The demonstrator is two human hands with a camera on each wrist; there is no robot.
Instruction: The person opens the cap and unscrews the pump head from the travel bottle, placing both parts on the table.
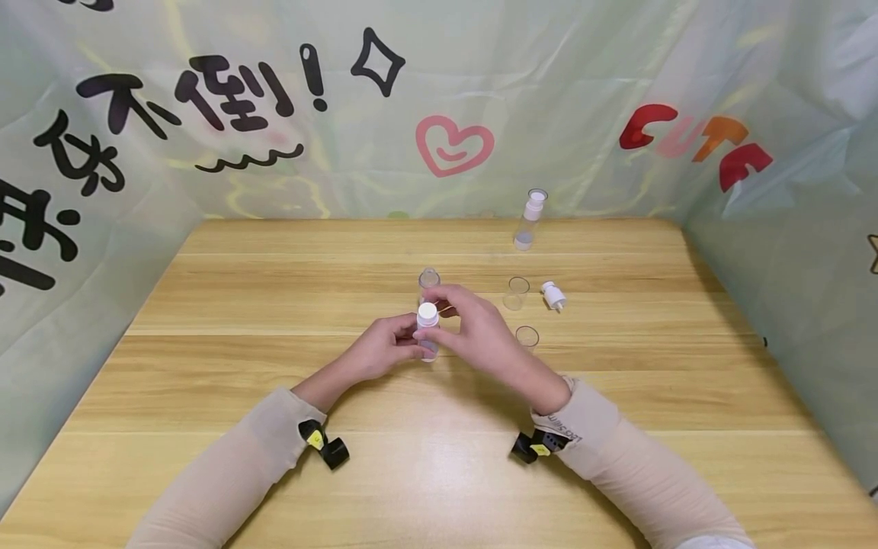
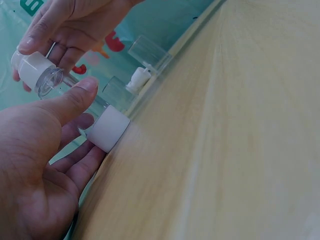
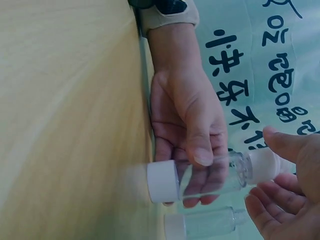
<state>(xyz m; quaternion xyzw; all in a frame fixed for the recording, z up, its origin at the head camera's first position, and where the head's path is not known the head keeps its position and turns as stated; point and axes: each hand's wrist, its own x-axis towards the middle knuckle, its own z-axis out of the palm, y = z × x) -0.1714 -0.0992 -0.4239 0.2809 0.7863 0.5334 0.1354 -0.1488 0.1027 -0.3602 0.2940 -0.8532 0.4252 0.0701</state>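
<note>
- Left hand (image 1: 379, 349) is partly closed, its thumb and fingers around the clear bottle (image 3: 212, 181).
- Right hand (image 1: 475, 326) pinches the white top (image 1: 427, 312) between thumb and fingers.

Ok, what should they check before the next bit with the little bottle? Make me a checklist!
1. Bottle upright: ok, its white base points down to the table.
2. Left hand steadying it: ok, thumb and fingers are round the clear body.
3. Right hand on the white top: ok, it pinches it at the neck.
4. White top tight: cannot tell, the pictures don't show that.
5. Clear cap over this bottle: not ok, none is on; clear caps stand on the table.
6. Second bottle has a top: not ok, its neck is bare; a loose white pump lies nearby.
</note>
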